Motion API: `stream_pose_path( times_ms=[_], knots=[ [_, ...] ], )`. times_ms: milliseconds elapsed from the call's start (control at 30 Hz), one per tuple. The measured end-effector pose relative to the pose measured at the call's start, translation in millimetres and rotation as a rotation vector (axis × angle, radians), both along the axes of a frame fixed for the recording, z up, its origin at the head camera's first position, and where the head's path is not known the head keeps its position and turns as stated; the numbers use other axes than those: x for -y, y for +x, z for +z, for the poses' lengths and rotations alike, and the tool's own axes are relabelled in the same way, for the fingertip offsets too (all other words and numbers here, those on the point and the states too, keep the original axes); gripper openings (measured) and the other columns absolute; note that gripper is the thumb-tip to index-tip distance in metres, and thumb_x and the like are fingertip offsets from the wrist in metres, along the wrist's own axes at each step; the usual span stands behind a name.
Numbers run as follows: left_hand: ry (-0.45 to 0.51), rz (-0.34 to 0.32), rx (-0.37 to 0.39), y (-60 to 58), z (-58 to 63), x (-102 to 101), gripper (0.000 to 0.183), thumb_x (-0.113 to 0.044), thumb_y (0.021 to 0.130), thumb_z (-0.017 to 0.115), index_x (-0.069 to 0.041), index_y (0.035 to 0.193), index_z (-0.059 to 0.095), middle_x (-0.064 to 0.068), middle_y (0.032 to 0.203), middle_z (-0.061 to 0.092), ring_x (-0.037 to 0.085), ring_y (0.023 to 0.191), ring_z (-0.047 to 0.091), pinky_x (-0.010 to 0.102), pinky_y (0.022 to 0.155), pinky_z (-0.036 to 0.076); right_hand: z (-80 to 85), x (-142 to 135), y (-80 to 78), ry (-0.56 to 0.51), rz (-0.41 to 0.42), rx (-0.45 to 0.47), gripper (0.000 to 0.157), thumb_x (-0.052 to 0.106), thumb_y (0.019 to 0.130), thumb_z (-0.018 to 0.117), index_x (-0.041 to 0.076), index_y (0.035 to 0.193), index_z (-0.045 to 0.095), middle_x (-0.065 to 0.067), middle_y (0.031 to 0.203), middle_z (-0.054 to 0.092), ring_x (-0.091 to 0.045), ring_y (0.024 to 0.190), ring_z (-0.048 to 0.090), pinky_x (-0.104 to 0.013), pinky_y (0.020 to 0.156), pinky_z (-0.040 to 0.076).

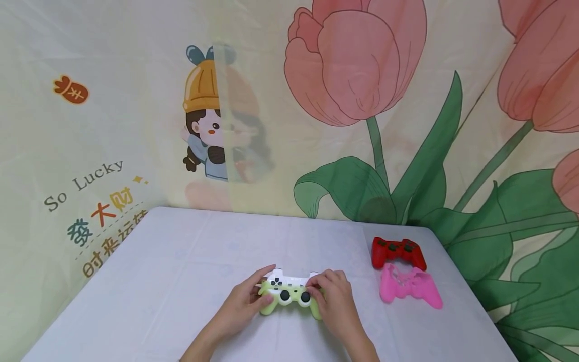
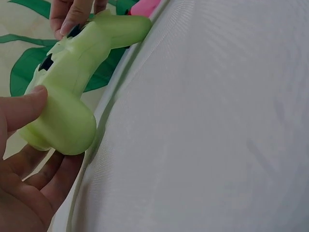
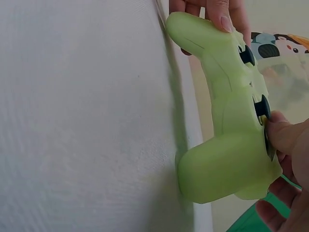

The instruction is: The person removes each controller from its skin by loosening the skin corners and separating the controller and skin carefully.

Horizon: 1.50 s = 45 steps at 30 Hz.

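Observation:
A white game controller with black thumbsticks is held near the front middle of the table. Its handles and lower front are wrapped in a light green silicone cover, while the upper face shows white. My left hand grips the left handle, thumb on the front and fingers behind, as the left wrist view also shows. At the right end, my right hand pinches the cover's edge beside the buttons. In the right wrist view, the right thumb presses by a thumbstick. The controller's back is covered in green.
At the table's right side lies a red controller. A pink silicone cover lies just in front of it. The white-clothed table meets a printed curtain at the back.

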<state>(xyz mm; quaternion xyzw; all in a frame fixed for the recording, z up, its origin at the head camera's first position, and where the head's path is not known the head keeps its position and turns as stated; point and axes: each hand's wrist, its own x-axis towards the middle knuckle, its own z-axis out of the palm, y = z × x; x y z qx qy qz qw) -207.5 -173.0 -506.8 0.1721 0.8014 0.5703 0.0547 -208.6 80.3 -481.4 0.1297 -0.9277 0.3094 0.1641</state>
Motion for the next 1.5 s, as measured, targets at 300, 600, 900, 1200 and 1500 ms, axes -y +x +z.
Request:
stream_pose_path(
  times_ms=[300, 600, 900, 1200, 1500],
  knots=[
    [0.018, 0.007, -0.005, 0.2, -0.4, 0, 0.069, -0.020, 0.097, 0.078, -0.024, 0.159, 0.047, 0.012, 0.130, 0.064, 0.017, 0.101, 0.070, 0.025, 0.084, 0.057, -2.1, 3, 1.6, 0.051, -0.007, -0.032, 0.016, 0.015, 0.088, 0.088, 0.022, 0.092, 0.075, 0.013, 0.090, 0.060, -0.016, 0.103, 0.052, -0.047, 0.095, 0.046],
    [-0.059, 0.037, -0.066, -3.5, -5.5, 1, 0.067, -0.023, 0.096, 0.079, -0.026, 0.157, 0.051, 0.009, 0.126, 0.068, 0.013, 0.096, 0.070, 0.026, 0.081, 0.058, -1.8, 5, 3.4, 0.023, -0.007, -0.025, 0.014, 0.014, 0.091, 0.083, 0.022, 0.091, 0.072, 0.012, 0.088, 0.058, -0.018, 0.106, 0.050, -0.054, 0.100, 0.040],
    [-0.116, 0.049, -0.106, -4.8, -6.6, 0, 0.068, -0.026, 0.096, 0.079, -0.027, 0.157, 0.050, 0.005, 0.123, 0.069, 0.009, 0.087, 0.068, 0.025, 0.077, 0.055, 6.0, -1, 7.3, -0.023, 0.063, -0.043, 0.016, 0.010, 0.091, 0.083, 0.022, 0.089, 0.073, 0.016, 0.088, 0.062, -0.016, 0.104, 0.048, -0.056, 0.100, 0.036],
    [-0.129, 0.059, -0.126, -0.9, -1.3, -3, 0.068, -0.022, 0.095, 0.079, -0.036, 0.155, 0.050, 0.003, 0.119, 0.068, 0.008, 0.084, 0.067, 0.025, 0.075, 0.054, 14.4, -14, 11.8, -0.001, 0.167, 0.050, 0.022, 0.015, 0.090, 0.084, 0.031, 0.086, 0.071, 0.028, 0.086, 0.057, -0.011, 0.101, 0.046, -0.059, 0.104, 0.034],
    [-0.149, 0.056, -0.105, -1.0, -1.9, -3, 0.070, -0.022, 0.096, 0.079, -0.041, 0.156, 0.048, -0.001, 0.116, 0.068, 0.008, 0.083, 0.066, 0.025, 0.075, 0.053, 20.2, -18, 12.8, 0.108, 0.182, 0.181, 0.019, 0.020, 0.089, 0.087, 0.032, 0.084, 0.074, 0.026, 0.084, 0.058, -0.012, 0.102, 0.043, -0.060, 0.104, 0.033]
  ],
)
